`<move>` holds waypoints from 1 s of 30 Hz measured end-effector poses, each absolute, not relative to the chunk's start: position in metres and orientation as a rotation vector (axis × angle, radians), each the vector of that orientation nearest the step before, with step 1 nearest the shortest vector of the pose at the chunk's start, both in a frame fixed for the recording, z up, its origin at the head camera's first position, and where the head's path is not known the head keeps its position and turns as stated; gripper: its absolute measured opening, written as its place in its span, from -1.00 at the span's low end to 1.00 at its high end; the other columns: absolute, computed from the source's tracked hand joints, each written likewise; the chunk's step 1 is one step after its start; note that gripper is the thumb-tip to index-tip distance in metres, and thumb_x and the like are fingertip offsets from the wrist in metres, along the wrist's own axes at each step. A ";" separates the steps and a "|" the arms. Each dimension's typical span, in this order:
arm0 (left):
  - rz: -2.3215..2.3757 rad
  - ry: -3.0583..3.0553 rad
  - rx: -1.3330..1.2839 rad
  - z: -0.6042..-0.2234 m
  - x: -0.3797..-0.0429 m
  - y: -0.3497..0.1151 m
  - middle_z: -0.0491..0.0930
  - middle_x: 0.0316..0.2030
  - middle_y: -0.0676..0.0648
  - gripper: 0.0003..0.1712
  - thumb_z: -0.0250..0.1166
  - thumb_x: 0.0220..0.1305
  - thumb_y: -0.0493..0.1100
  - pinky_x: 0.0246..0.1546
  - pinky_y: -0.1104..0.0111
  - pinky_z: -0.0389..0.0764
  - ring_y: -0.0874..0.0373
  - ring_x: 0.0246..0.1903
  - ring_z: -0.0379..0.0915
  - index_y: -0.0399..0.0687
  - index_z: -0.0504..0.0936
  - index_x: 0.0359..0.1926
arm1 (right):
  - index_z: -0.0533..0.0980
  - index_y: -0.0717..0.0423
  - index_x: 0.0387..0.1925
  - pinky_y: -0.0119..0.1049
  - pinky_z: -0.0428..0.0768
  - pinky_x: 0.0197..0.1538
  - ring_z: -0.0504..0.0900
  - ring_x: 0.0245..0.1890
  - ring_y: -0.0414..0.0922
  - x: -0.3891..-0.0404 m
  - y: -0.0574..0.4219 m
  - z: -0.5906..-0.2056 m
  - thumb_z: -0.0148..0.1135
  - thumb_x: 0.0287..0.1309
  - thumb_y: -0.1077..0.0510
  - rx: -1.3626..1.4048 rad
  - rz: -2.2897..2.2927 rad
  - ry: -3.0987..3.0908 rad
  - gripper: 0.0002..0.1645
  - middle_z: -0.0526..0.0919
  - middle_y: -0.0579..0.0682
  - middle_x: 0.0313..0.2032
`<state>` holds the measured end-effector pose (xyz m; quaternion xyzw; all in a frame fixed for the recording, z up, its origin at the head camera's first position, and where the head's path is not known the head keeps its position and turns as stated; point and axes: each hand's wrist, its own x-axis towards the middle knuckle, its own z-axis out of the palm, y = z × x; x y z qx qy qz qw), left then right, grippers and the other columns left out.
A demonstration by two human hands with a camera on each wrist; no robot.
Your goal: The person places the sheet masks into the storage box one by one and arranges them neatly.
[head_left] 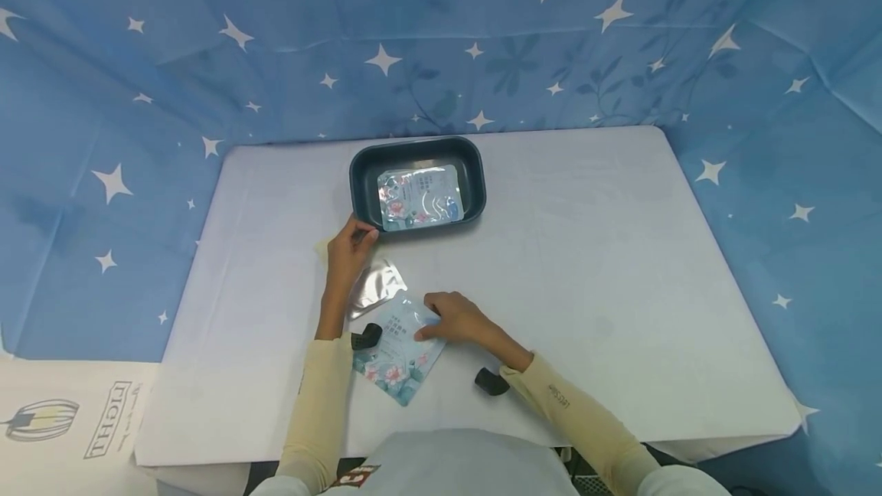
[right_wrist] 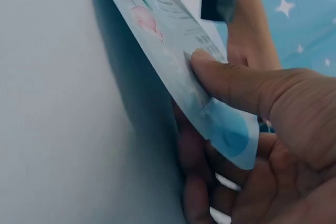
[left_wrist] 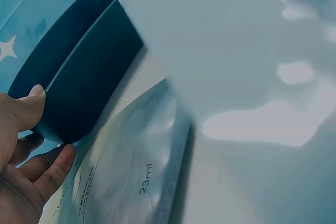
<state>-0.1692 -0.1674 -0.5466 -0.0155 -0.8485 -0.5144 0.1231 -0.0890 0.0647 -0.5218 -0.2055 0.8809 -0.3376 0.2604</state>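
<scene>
My right hand pinches a light blue face mask packet printed with pink flowers, thumb on top and fingers beneath; the right wrist view shows the packet raised off the table. My left hand holds the near left corner of a dark teal basin, with the thumb at its rim and fingers below. Inside the basin lies another flowered packet. A silvery packet rests on the table beside my left wrist; "23ml" shows on a packet near the basin.
A white cloth covers the table. Blue star-patterned fabric hangs behind and at the sides. Black wrist-worn pieces sit at both forearms. A cream printed cloth or bag is at the lower left.
</scene>
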 end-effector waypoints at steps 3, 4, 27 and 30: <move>-1.511 -2.476 -0.051 -0.548 -0.169 -0.168 0.66 -0.06 -0.21 -0.76 0.30 0.31 -0.09 0.04 0.08 0.68 -0.12 0.19 0.52 -0.19 0.56 -0.18 | 0.38 0.09 -0.41 -0.47 0.26 -0.49 0.37 -0.53 -0.23 -0.095 0.072 -0.522 0.48 0.02 0.03 -0.519 -1.022 2.279 -0.59 0.43 -0.11 -0.54; -1.516 -2.474 -0.053 -0.548 -0.169 -0.168 0.66 -0.05 -0.21 -0.76 0.30 0.31 -0.09 0.05 0.09 0.68 -0.12 0.18 0.52 -0.19 0.56 -0.18 | 0.41 0.10 -0.37 -0.47 0.31 -0.46 0.40 -0.50 -0.23 -0.096 0.075 -0.522 0.48 0.03 0.04 -0.506 -1.041 2.254 -0.62 0.48 -0.10 -0.52; -1.522 -2.466 -0.056 -0.545 -0.169 -0.167 0.66 -0.06 -0.25 -0.75 0.31 0.30 -0.11 0.09 0.12 0.66 -0.15 0.17 0.52 -0.23 0.56 -0.18 | 0.59 0.14 -0.01 -0.20 0.54 0.06 0.56 -0.25 -0.17 -0.132 0.109 -0.509 0.30 0.23 -0.03 -0.341 -1.284 2.303 -0.60 0.72 -0.03 -0.27; -1.533 -2.476 -0.055 -0.545 -0.169 -0.168 0.65 -0.05 -0.25 -0.74 0.29 0.31 -0.10 0.10 0.13 0.66 -0.15 0.18 0.51 -0.23 0.56 -0.18 | 0.58 0.12 0.03 -0.20 0.55 0.03 0.58 -0.23 -0.12 -0.141 0.114 -0.505 0.28 0.24 -0.02 -0.276 -1.351 2.340 -0.59 0.73 0.00 -0.24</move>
